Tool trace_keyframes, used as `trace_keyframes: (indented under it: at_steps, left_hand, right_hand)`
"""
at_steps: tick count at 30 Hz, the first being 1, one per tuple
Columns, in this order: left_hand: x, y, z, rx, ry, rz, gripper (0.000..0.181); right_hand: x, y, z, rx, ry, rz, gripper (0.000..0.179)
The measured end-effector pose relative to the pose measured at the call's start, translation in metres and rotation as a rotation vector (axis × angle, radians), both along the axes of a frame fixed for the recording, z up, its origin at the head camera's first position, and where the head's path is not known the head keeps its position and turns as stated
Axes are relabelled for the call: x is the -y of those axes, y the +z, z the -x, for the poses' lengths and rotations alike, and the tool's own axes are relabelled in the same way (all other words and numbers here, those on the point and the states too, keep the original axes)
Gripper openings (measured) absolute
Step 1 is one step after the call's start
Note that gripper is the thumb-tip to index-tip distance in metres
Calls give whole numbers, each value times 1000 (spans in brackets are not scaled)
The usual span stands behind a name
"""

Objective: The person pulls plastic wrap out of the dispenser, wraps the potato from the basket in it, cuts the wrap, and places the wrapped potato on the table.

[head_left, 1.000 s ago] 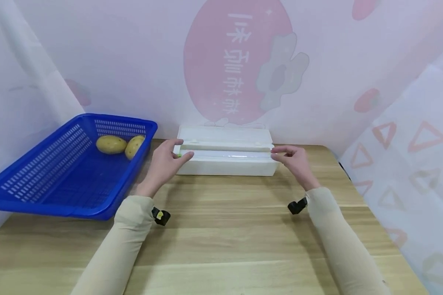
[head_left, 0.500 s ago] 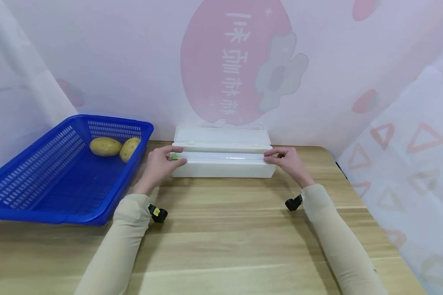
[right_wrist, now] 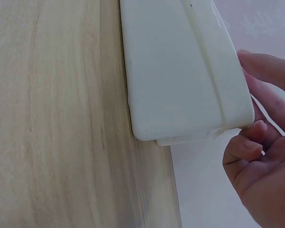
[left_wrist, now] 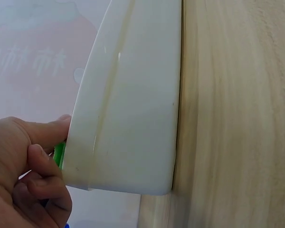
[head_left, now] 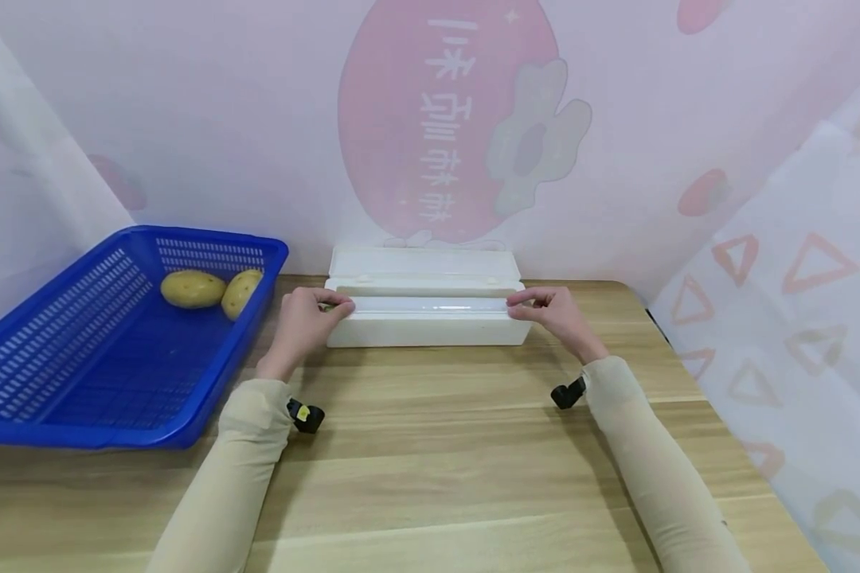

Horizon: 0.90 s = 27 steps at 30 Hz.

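Observation:
A long white cling film dispenser box (head_left: 430, 333) lies against the back wall, its lid (head_left: 423, 263) raised behind it. Glossy clear film (head_left: 430, 305) shows along its top. My left hand (head_left: 302, 325) has thumb and forefinger together at the left end of the film. At the opposite end, my right hand (head_left: 560, 320) pinches with thumb and index. In the left wrist view a green piece (left_wrist: 59, 154) shows beside the left fingers at the box corner. The box's front hides the left thumb's grip there. From the right wrist, the right fingertips (right_wrist: 244, 54) appear behind the box edge.
A blue slotted basket (head_left: 218, 366) stands on the left with two potatoes, one (head_left: 193, 289) lying whole in view and another (head_left: 240, 294) by the side wall. The wooden table (head_left: 430, 461) spreads in front, ending at a slanted right edge. A printed cloth (head_left: 616, 199) hangs behind.
My left thumb and forefinger, spread a second ago, have come together over the green piece at the film's left end. My right hand has moved slightly inward along the film.

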<state>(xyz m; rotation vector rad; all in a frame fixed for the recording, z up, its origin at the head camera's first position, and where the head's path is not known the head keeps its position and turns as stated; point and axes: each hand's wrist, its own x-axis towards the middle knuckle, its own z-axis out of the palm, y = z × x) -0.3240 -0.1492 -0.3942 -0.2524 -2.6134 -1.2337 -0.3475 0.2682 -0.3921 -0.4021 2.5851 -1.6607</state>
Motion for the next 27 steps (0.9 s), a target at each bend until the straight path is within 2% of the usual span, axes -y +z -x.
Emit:
trace_keyframes:
  at_steps: [4,6,15,21,24,27]
  left_hand:
    - [-2,-1,0,-15,7,0,22]
    - [-2,-1,1,-20,6,-1,22]
    - [1,0,0,-36,10,-47,23]
    - [2,-2,2,-29,15,-68,25]
    - [2,-3,3,-24,18,-73,27]
    - [1,-4,4,-26,18,-76,27]
  right_hand:
    - [6,12,-9,4,-1,-10,31]
    - [6,11,-9,3,-3,-5,30]
    - [0,-8,5,-29,-11,8,33]
    - [6,-7,9,-67,-28,-98,32]
    - [12,-5,12,-83,-2,-139,30]
    - [17,-4,15,-79,36,-132,26]
